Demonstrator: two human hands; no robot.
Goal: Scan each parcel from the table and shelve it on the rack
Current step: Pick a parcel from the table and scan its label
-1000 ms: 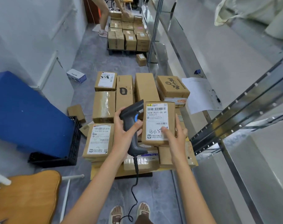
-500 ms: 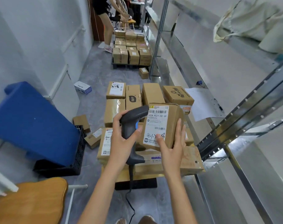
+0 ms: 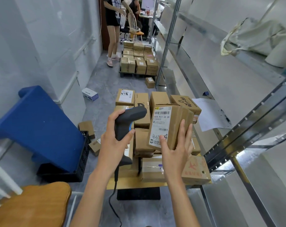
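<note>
My right hand grips a brown cardboard parcel from below, its white barcode label turned toward me and tilted. My left hand grips a dark handheld scanner with a blue trigger, its head pointing right at the parcel's label; a black cable hangs from its base. Beneath both hands, several more brown parcels are piled on a low wooden table. The metal rack runs along the right, its shelves at parcel height.
A blue plastic stool lies tipped over a black crate on the left, a wooden chair seat at bottom left. Small boxes litter the grey floor. Farther back, a person stands beside another pile of boxes. A paper sheet lies on the rack shelf.
The parcel has risen and tilted, its right side turned away. The scanner has risen with it and levelled toward the label. The camera's view has lifted, showing more of the far room.
</note>
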